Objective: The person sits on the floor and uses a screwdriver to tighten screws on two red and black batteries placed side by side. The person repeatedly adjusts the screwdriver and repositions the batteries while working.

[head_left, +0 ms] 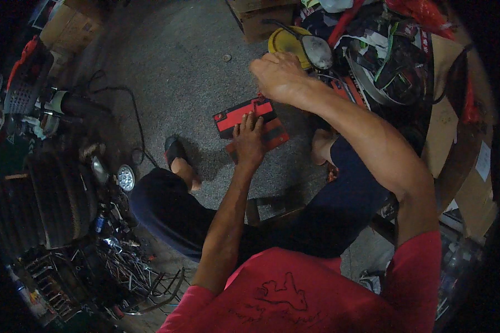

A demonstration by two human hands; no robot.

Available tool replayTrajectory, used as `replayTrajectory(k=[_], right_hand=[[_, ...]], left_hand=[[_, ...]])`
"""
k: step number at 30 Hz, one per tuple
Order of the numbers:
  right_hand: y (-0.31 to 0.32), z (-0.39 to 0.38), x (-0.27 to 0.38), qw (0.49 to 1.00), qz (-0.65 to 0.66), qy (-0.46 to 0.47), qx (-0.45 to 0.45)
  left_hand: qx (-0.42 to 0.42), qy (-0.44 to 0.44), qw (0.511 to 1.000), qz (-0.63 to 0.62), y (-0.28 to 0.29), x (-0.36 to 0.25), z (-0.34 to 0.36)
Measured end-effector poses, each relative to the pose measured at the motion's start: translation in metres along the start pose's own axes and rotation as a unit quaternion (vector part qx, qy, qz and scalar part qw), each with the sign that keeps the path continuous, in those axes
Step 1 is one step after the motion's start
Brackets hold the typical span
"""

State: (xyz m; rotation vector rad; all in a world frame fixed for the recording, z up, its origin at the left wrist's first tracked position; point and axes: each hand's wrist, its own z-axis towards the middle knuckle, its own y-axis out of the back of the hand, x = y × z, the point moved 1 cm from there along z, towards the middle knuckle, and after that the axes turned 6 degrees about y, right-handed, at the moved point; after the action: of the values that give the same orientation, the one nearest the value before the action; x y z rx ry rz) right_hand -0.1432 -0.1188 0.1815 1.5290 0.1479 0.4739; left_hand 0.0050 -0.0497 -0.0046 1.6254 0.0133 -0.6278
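Note:
My left hand (249, 136) rests on a red and black battery-like block (228, 122) on the floor between my feet, its fingers stretched over the top. A second red and black band (275, 139) shows at the block's near side; I cannot tell whether it is a separate piece. My right hand (275, 75) is closed above the block's back right. A small red part (259, 101) shows below it at the block's top; what the fingers hold is hidden.
Cardboard boxes (261, 19) stand at the back. A yellow round object (280, 41) lies among cluttered bags, straps and parts at right. At left are tyres (55, 200), a cable (133, 111), metal tools (144, 272) and a round lamp (125, 177). Flattened cardboard (439, 139) lines the right side.

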Motion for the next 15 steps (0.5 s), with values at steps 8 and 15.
replayTrajectory(k=[8, 15], right_hand=[[-0.010, 0.000, -0.014, 0.999, 0.035, 0.005, 0.004], [0.002, 0.004, -0.004, 0.998, 0.044, -0.037, 0.015]], left_hand=[[-0.002, -0.004, 1.000, 0.010, -0.002, -0.006, 0.000], [-0.013, 0.010, 0.999, 0.028, -0.004, -0.003, -0.002]])
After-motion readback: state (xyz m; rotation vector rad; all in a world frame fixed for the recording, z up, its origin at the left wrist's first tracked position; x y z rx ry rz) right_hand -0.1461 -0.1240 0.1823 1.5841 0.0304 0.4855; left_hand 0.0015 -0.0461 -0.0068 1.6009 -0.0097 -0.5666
